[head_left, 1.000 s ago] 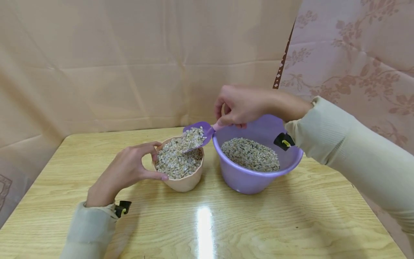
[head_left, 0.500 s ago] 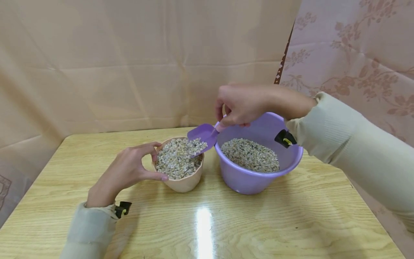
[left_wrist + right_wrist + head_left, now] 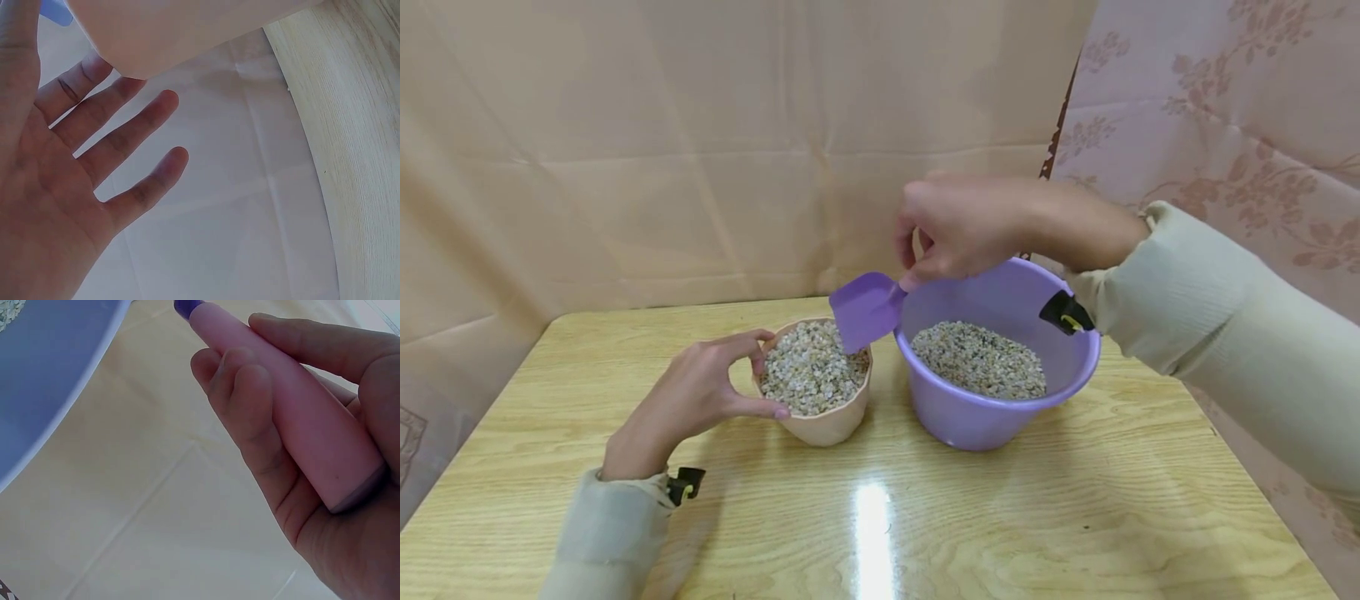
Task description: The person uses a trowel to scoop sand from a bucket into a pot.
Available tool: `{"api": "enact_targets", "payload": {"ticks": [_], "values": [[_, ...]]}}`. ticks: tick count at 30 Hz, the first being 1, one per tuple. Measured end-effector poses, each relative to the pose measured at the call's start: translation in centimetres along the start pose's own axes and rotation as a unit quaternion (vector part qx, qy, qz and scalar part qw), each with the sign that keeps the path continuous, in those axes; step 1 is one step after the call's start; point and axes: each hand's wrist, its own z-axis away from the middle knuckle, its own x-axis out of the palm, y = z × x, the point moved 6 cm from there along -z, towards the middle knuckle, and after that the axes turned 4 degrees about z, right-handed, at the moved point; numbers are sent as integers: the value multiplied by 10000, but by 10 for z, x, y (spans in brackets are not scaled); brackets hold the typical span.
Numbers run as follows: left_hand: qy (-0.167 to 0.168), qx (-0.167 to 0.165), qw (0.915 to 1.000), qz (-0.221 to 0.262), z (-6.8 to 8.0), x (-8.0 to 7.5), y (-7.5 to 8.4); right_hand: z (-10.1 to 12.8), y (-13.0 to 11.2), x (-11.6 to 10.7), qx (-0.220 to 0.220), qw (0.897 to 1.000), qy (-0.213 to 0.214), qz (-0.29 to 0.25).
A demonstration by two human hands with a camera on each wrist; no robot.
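My left hand [image 3: 696, 387] steadies a peach flowerpot [image 3: 831, 427] at its left side, thumb at the near rim and forefinger farther back. In the left wrist view, the ring and little fingers [image 3: 165, 165] stretch out apart from the pot. Pale gravel [image 3: 808, 371] heaps up to the pot's rim. My right hand [image 3: 958, 229] grips the pink handle [image 3: 300, 412] of a small purple shovel [image 3: 867, 312]. The shovel's blade is tipped over the pot's right rear edge, and no gravel shows on it.
Just right of the pot stands a lilac basin [image 3: 977, 425], partly filled with gravel [image 3: 981, 358]. Both rest on a wood-grain table [image 3: 1000, 517]. Beige cloth [image 3: 700, 167] hangs behind, with a floral cloth [image 3: 1240, 167] at the right.
The shovel has turned over, and the gravel on its blade has slid into the pot. My right hand has risen slightly. The left hand and pot have stayed put.
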Motion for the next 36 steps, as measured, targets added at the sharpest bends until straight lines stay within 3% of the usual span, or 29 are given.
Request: {"api": "enact_targets", "payload": {"ticks": [9, 15, 24, 36], "values": [[-24, 18, 10000, 76, -1, 0, -1, 4, 1, -2, -73, 9997, 237, -16], [-19, -12, 10000, 70, -2, -1, -2, 10, 9, 1, -13, 9979, 350, -549], [-37, -24, 9999, 95, -2, 0, -3, 1, 9, 30, 74, 9859, -150, -1665], [-32, 20, 9999, 104, -2, 0, -3, -14, -1, 60, 9, 9805, -714, -1832]]}}
